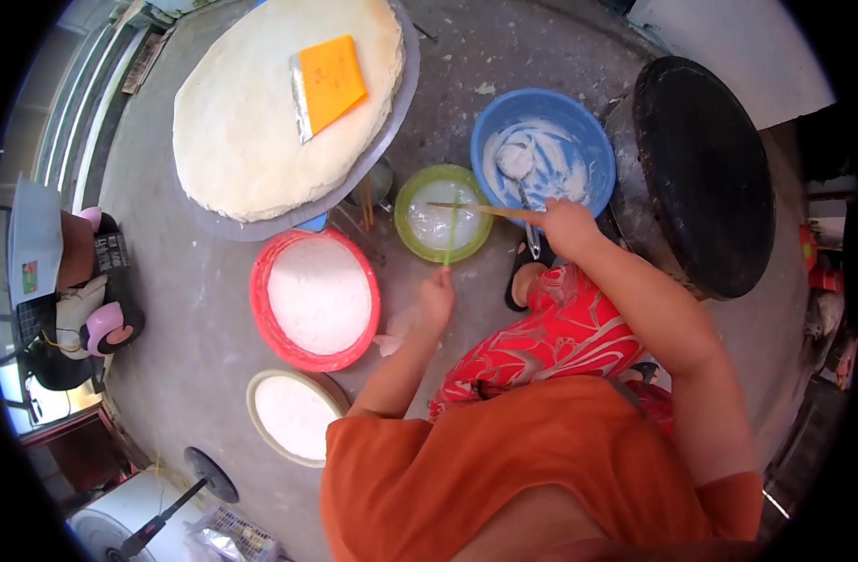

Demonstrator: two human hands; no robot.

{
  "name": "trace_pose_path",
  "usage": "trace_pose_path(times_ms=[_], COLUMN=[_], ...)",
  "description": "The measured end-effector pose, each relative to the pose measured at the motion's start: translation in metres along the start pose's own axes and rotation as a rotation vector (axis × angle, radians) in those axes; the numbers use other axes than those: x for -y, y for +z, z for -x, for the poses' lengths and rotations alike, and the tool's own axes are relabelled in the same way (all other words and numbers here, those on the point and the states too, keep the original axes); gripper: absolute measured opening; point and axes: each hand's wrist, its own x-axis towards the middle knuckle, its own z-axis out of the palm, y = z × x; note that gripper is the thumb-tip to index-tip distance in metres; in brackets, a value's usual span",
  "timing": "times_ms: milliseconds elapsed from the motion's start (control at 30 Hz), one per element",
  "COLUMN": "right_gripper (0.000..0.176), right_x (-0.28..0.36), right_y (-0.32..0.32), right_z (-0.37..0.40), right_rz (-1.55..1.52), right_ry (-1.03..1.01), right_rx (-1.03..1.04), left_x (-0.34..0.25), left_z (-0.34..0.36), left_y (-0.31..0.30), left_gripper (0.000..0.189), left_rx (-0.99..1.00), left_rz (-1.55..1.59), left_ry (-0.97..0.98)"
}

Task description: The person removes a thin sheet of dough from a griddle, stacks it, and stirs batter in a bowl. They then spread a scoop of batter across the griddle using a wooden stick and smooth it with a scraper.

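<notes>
My right hand (571, 228) is closed round a flat wooden stick (490, 210), which reaches left across a green bowl (406, 236) holding a clear, shiny liquid. My left hand (436, 298), below the bowl, grips the lower end of a thin light-green stick (449, 234). The two sticks cross over the bowl. Right behind my right hand stands a blue basin (602, 150), smeared inside with white batter. A metal ladle (525, 201) lies in that basin, its bowl coated white and its handle over the rim.
A large round stack of thin pale sheets (241, 122) carries an orange scraper (332, 84). A black round griddle (705, 178) stands at right. Left of my left arm are a red basin (260, 304) and a cream basin (253, 412), both with white contents.
</notes>
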Motion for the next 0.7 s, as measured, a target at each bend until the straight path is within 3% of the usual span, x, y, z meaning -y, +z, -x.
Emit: trace_pose_path(times_ms=[67, 133, 200, 300, 500, 700], right_gripper=[0.038, 0.037, 0.035, 0.032, 0.035, 0.028], right_x=[0.003, -0.001, -0.004, -0.007, -0.022, -0.027], right_y=[0.004, 0.007, 0.003, -0.01, -0.032, -0.004], right_z=[-0.003, -0.003, -0.001, 0.01, 0.045, 0.039], right_rz=[0.115, 0.086, 0.07, 0.02, -0.31, -0.423], right_ry=[-0.028, -0.013, 0.008, 0.044, 0.185, 0.046], right_rx=[-0.132, -0.121, -0.116, -0.106, -0.072, -0.086], left_x=[0.004, 0.009, 0.027, 0.038, 0.002, -0.032], left_z=[0.011, -0.002, -0.022, -0.035, -0.018, -0.003], left_y=[0.006, 0.012, 0.02, 0.017, -0.007, -0.033], left_gripper=[0.031, 0.03, 0.03, 0.029, 0.028, 0.026], left_rx=[0.095, 0.058, -0.051, -0.018, -0.004, -0.019], left_rz=[0.121, 0.063, -0.032, -0.039, -0.241, -0.348], left_ry=[-0.002, 0.027, -0.173, -0.298, -0.269, -0.197])
